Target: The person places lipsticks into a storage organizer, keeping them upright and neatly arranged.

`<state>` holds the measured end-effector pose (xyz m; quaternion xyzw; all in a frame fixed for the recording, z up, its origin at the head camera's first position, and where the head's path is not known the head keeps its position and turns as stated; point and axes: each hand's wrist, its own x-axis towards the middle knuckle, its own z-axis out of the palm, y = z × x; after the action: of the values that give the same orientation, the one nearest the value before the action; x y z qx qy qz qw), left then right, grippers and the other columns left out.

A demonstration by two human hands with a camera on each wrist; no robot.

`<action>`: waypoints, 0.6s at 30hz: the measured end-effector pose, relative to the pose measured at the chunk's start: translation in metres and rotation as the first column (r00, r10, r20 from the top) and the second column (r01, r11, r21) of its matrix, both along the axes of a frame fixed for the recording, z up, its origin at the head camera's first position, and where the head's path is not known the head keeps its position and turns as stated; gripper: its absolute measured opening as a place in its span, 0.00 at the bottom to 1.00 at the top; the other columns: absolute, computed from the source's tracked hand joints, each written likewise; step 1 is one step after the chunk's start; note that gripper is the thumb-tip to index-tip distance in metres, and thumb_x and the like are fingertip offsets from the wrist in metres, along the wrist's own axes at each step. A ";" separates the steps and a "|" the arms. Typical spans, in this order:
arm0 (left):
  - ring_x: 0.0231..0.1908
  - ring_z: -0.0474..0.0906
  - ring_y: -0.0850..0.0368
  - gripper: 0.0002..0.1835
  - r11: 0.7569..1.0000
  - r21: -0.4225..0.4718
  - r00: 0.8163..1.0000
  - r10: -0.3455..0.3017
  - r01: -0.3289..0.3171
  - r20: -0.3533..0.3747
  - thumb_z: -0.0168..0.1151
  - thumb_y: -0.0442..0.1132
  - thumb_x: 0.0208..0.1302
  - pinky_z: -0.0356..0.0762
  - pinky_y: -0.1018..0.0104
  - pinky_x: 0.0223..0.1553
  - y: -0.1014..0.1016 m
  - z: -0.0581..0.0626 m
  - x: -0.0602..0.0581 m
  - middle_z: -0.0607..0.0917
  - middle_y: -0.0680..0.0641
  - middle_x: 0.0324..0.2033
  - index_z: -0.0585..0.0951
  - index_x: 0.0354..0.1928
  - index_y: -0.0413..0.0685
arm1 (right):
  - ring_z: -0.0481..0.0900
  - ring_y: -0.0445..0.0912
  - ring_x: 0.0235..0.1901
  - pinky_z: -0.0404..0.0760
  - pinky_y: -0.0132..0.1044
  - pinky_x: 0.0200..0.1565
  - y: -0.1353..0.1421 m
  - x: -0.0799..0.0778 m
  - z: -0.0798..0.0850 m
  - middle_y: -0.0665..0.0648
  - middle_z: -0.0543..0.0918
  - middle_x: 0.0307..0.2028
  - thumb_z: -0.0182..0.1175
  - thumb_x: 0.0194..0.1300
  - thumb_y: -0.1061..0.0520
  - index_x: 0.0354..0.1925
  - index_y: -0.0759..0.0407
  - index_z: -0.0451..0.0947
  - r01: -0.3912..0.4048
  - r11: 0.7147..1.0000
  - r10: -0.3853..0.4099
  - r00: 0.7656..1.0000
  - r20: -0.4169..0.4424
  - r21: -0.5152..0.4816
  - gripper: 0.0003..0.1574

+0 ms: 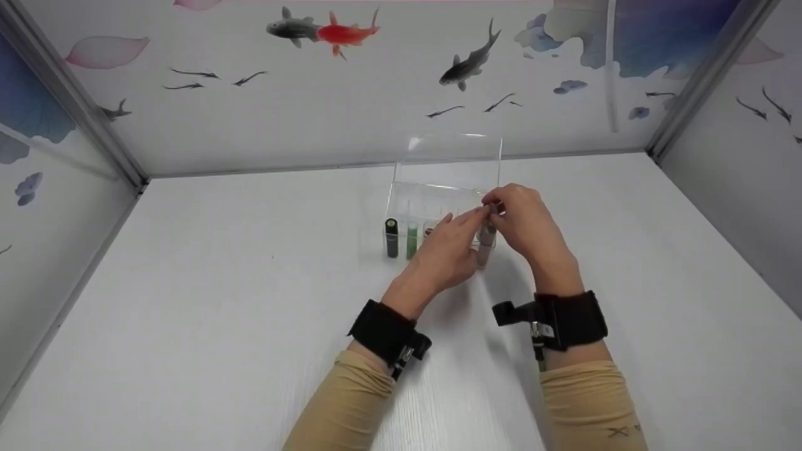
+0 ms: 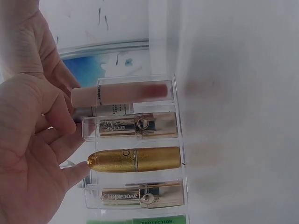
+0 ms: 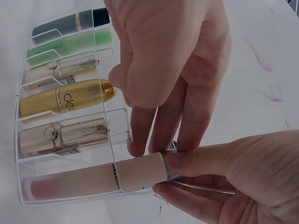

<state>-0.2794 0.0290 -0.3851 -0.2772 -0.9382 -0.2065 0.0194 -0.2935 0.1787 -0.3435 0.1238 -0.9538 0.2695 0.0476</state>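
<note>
A clear acrylic organizer (image 1: 438, 186) holds a row of lip products. In the right wrist view they include a pale pink lip gloss tube (image 3: 140, 173), a gold lipstick (image 3: 81, 95), a green tube (image 3: 88, 39) and a black tube (image 3: 67, 23). My right hand (image 1: 523, 219) pinches the end of a silvery tube (image 2: 112, 110) behind the lip gloss; the rest of it is mostly hidden. Stretched out above the front row, my left hand (image 1: 448, 250) has fingertips by the silvery tube's end. Its thumb is at the gold lipstick's tip.
Two clear lipsticks (image 2: 140, 125) with gold-toned inner tubes stand either side of the gold lipstick. The organizer's tall clear back panel (image 1: 450, 147) rises behind the hands. White table (image 1: 219, 300) surrounds it, with printed panels (image 1: 301, 113) at the back and sides.
</note>
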 end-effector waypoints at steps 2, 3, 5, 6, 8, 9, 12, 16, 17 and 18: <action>0.74 0.63 0.54 0.38 1.000 0.005 1.000 -0.006 0.006 -0.027 0.53 0.28 0.64 0.56 0.51 0.77 0.000 -0.002 0.000 0.67 0.49 0.74 0.59 0.77 0.48 | 0.82 0.62 0.52 0.82 0.53 0.55 0.000 0.000 -0.001 0.71 0.82 0.50 0.59 0.67 0.71 0.51 0.72 0.81 -0.006 1.000 0.006 1.000 -0.009 0.013 0.15; 0.73 0.64 0.53 0.37 1.000 0.004 0.999 -0.009 0.009 -0.039 0.54 0.28 0.64 0.57 0.50 0.76 0.000 -0.003 0.000 0.68 0.49 0.74 0.60 0.76 0.48 | 0.82 0.62 0.51 0.82 0.53 0.55 0.000 0.000 -0.002 0.71 0.83 0.49 0.59 0.67 0.71 0.51 0.72 0.81 -0.010 1.000 0.010 1.000 -0.016 0.021 0.15; 0.72 0.67 0.52 0.37 1.000 0.007 0.998 -0.013 0.014 -0.067 0.56 0.29 0.63 0.59 0.47 0.75 0.000 -0.005 -0.001 0.71 0.49 0.72 0.62 0.75 0.48 | 0.82 0.62 0.50 0.82 0.53 0.54 0.000 0.000 -0.003 0.71 0.83 0.49 0.59 0.66 0.71 0.50 0.72 0.81 -0.013 0.999 0.014 1.000 -0.023 0.039 0.14; 0.71 0.68 0.52 0.36 1.000 0.005 0.997 -0.015 0.016 -0.080 0.57 0.29 0.63 0.60 0.47 0.75 0.000 -0.005 -0.001 0.72 0.49 0.71 0.63 0.75 0.48 | 0.82 0.62 0.50 0.82 0.53 0.54 0.000 0.000 -0.003 0.71 0.84 0.49 0.60 0.66 0.71 0.50 0.72 0.82 -0.015 0.999 0.016 1.000 -0.026 0.045 0.14; 0.70 0.70 0.52 0.36 1.000 -0.009 0.994 -0.018 0.017 -0.103 0.58 0.31 0.63 0.61 0.47 0.74 0.000 -0.006 -0.001 0.73 0.49 0.70 0.64 0.74 0.48 | 0.82 0.62 0.49 0.82 0.53 0.53 0.001 0.000 -0.004 0.70 0.84 0.49 0.60 0.65 0.71 0.49 0.71 0.82 -0.016 0.998 0.018 0.999 -0.029 0.058 0.14; 0.70 0.70 0.52 0.36 1.000 -0.017 0.994 -0.017 0.015 -0.110 0.59 0.31 0.63 0.61 0.47 0.75 0.000 -0.007 -0.001 0.73 0.49 0.70 0.64 0.74 0.48 | 0.82 0.61 0.49 0.82 0.53 0.53 0.001 -0.001 -0.004 0.70 0.85 0.48 0.60 0.65 0.71 0.49 0.71 0.82 -0.015 0.998 0.017 1.000 -0.026 0.063 0.14; 0.69 0.70 0.53 0.35 0.999 -0.039 0.992 -0.016 0.011 -0.124 0.60 0.33 0.65 0.61 0.48 0.75 0.001 -0.008 -0.001 0.74 0.49 0.69 0.64 0.74 0.48 | 0.83 0.60 0.48 0.82 0.53 0.52 0.001 -0.001 -0.005 0.69 0.85 0.49 0.59 0.65 0.71 0.49 0.70 0.83 -0.010 0.997 0.011 1.000 -0.016 0.072 0.15; 0.70 0.69 0.54 0.34 0.998 -0.062 0.993 -0.008 0.001 -0.118 0.60 0.37 0.67 0.60 0.49 0.75 0.003 -0.008 0.000 0.74 0.50 0.69 0.63 0.75 0.49 | 0.83 0.60 0.47 0.81 0.53 0.50 0.003 -0.002 -0.006 0.68 0.86 0.49 0.59 0.66 0.70 0.49 0.68 0.84 0.001 0.997 -0.001 1.000 0.000 0.083 0.15; 0.71 0.68 0.55 0.34 0.998 -0.069 0.993 -0.005 -0.003 -0.115 0.60 0.37 0.68 0.59 0.49 0.75 0.003 -0.008 0.000 0.73 0.50 0.70 0.63 0.75 0.49 | 0.83 0.60 0.48 0.81 0.53 0.50 0.003 -0.003 -0.006 0.67 0.86 0.49 0.59 0.66 0.70 0.49 0.68 0.84 0.002 0.996 -0.002 1.000 0.002 0.085 0.14; 0.71 0.68 0.55 0.34 0.997 -0.075 0.994 -0.002 -0.006 -0.113 0.60 0.38 0.69 0.59 0.49 0.76 0.003 -0.008 0.000 0.73 0.50 0.70 0.62 0.75 0.49 | 0.83 0.60 0.48 0.81 0.53 0.50 0.003 -0.003 -0.006 0.67 0.86 0.49 0.60 0.66 0.70 0.49 0.68 0.84 0.000 0.996 -0.001 1.000 0.005 0.087 0.14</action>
<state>-0.2789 0.0323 -0.3933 -0.2881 -0.9429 -0.1549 0.0624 -0.2966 0.1820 -0.3493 0.1248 -0.9648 0.2279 0.0398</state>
